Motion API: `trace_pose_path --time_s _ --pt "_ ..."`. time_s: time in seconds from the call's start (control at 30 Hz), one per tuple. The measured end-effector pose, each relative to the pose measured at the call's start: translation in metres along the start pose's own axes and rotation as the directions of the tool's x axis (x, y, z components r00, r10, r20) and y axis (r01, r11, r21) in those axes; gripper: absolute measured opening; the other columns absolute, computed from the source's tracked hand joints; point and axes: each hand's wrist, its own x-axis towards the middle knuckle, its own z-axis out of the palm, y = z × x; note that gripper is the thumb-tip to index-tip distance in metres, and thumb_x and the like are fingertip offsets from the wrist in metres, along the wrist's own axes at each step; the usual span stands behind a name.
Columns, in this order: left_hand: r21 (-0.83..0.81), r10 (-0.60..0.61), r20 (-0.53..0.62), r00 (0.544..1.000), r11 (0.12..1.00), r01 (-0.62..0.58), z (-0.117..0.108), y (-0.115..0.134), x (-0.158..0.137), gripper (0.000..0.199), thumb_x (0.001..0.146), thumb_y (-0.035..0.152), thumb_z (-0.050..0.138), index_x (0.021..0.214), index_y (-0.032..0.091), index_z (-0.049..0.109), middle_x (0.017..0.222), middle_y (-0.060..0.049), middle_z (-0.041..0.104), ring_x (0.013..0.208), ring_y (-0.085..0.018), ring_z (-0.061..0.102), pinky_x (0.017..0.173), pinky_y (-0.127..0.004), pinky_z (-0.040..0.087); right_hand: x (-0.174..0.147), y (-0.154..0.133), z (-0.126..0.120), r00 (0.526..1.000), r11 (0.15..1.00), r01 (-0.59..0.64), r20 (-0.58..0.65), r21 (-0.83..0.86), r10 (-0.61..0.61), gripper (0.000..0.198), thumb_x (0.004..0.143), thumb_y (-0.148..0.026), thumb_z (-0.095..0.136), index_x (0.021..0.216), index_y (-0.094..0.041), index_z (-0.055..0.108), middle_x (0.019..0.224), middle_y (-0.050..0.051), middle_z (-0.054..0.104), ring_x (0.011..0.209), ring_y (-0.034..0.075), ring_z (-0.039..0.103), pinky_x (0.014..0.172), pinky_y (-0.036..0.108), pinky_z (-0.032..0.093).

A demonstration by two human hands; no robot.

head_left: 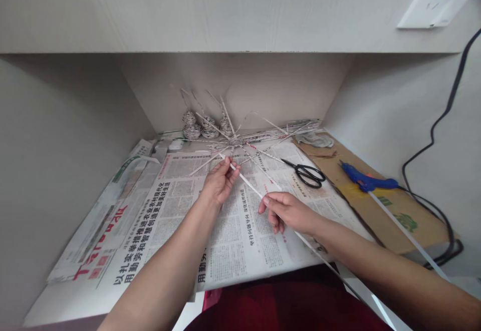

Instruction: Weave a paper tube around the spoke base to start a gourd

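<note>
A long thin rolled-paper stick [248,183] runs slantwise between my hands and on past my right wrist toward the lower right. My left hand [221,178] pinches it near its upper end with thumb and fingers. Further down, my right hand [281,210] grips the same stick between thumb and forefinger. Just beyond my left fingertips lies a star-shaped frame of paper sticks [236,142], its spokes spreading over the newspaper [233,231]. Black-handled scissors [310,175] rest to the right of it.
Several woven gourd-shaped pieces [192,126] stand against the back wall. A bundle of paper sticks [268,133] lies behind the frame. At right, a blue glue gun [366,177] rests on cardboard [398,233], near a grey cloth [314,140] and black cord [432,135]. Folded newspapers [101,226] lie left.
</note>
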Motion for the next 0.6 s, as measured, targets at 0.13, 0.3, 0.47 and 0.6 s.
trace_pose_path --time_s 0.13,0.3,0.47,0.6 --pt "0.015 -0.015 0.017 1.000 1.000 0.014 0.000 -0.001 0.000 0.009 0.081 0.019 0.056 0.078 0.011 0.061 0.067 -0.002 0.060 0.059 -0.008 0.062 0.054 -0.014 0.054 0.006 -0.003 0.000 1.000 0.998 -0.015 0.017 0.057 0.014 0.037 0.086 -0.051 0.043 0.090 -0.017 0.058 0.054 -0.002 0.054 0.043 0.010 0.054 0.038 0.019 0.039" --pt "0.022 -0.024 0.024 0.999 0.999 0.024 -0.002 -0.005 0.001 0.009 0.081 0.018 0.056 0.079 0.011 0.061 0.067 -0.003 0.059 0.059 -0.008 0.062 0.054 -0.015 0.054 0.013 -0.003 0.000 1.000 0.999 0.022 -0.007 0.045 -0.021 0.034 0.086 -0.048 0.045 0.085 -0.016 0.058 0.052 -0.003 0.053 0.043 0.009 0.053 0.040 0.019 0.039" --pt "0.026 -0.010 0.042 0.999 1.000 0.009 -0.004 -0.007 0.002 0.009 0.080 0.017 0.057 0.078 0.010 0.061 0.067 -0.004 0.059 0.060 -0.009 0.062 0.056 -0.016 0.055 0.019 -0.001 0.000 0.999 0.998 0.049 -0.016 -0.048 -0.050 0.037 0.085 -0.051 0.044 0.085 -0.016 0.058 0.051 -0.002 0.053 0.043 0.009 0.052 0.039 0.019 0.038" --pt "0.035 -0.021 0.049 0.999 0.999 0.019 -0.004 -0.009 0.003 0.009 0.080 0.017 0.057 0.079 0.010 0.061 0.068 -0.004 0.059 0.061 -0.009 0.062 0.056 -0.016 0.055 0.026 0.000 0.002 0.994 0.989 0.083 -0.065 -0.121 -0.092 0.035 0.084 -0.050 0.045 0.086 -0.018 0.058 0.052 -0.002 0.054 0.044 0.010 0.053 0.042 0.019 0.040"
